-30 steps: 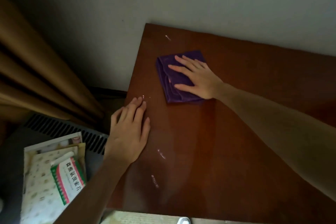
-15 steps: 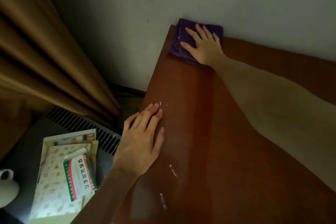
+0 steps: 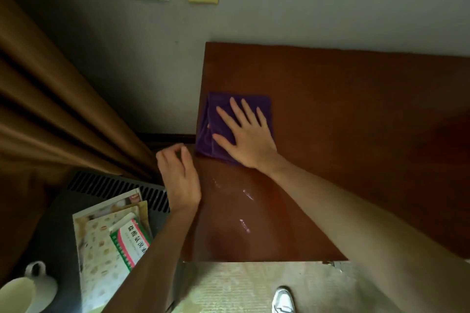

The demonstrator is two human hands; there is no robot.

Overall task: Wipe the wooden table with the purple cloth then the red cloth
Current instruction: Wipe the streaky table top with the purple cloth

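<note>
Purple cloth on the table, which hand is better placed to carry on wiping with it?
Right. The right hand lies flat on the purple cloth, pressing it to the wooden table. The left hand sits curled at the table's left edge, off the cloth.

Mid-frame, the right hand (image 3: 248, 138) lies flat, fingers (image 3: 235, 109) spread, on the folded purple cloth (image 3: 216, 119) at the tabletop (image 3: 356, 114) left edge. The left hand (image 3: 179, 175) curls loosely lower left, beside that edge.
</note>
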